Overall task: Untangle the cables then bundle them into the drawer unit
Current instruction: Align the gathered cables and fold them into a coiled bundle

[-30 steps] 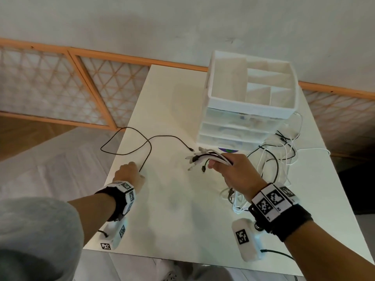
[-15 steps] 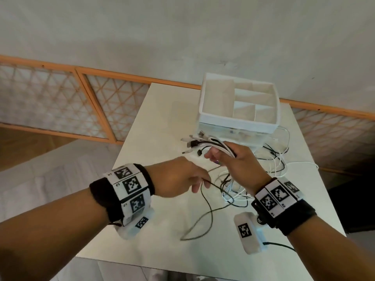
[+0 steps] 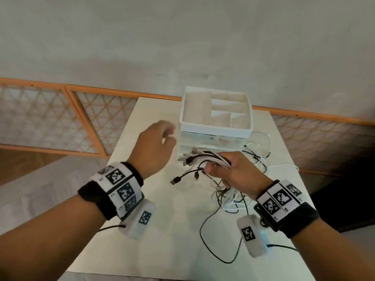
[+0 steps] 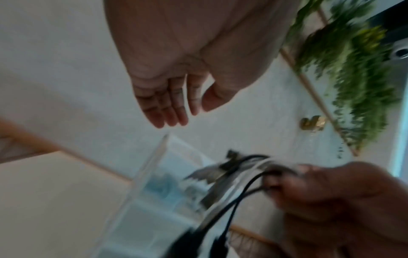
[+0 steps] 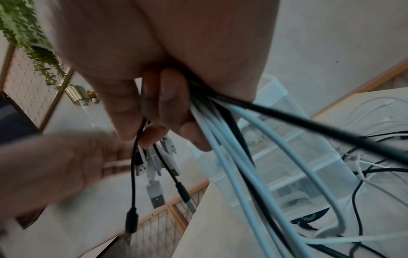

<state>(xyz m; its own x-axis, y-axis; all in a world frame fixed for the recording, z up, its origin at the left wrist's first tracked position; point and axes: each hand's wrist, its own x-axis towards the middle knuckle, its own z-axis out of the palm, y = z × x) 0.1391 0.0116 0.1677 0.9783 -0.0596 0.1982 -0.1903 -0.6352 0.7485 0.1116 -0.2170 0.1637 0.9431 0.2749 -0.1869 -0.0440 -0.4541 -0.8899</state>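
My right hand (image 3: 215, 167) grips a bundle of black and white cables (image 3: 199, 159) just behind their plugs, which fan out to the left in front of the drawer unit (image 3: 215, 129). In the right wrist view its fingers (image 5: 167, 97) curl round the cables (image 5: 223, 139). The rest of the cables (image 3: 231, 201) trail in a loose heap on the table (image 3: 142, 230) under and right of that hand. My left hand (image 3: 169, 134) hovers left of the unit, holding nothing. Its fingers (image 4: 170, 108) are straight and relaxed.
The white drawer unit has an open divided tray on top and clear drawers (image 5: 293, 167) below, all pushed in. One black cable (image 3: 205, 238) loops toward the table's near edge. A wooden lattice screen (image 3: 60, 122) and a wall stand behind the table.
My left hand carried a black cable from the table's left edge to the right hand, let go, and rose toward the drawer unit. The right hand now holds that cable too.
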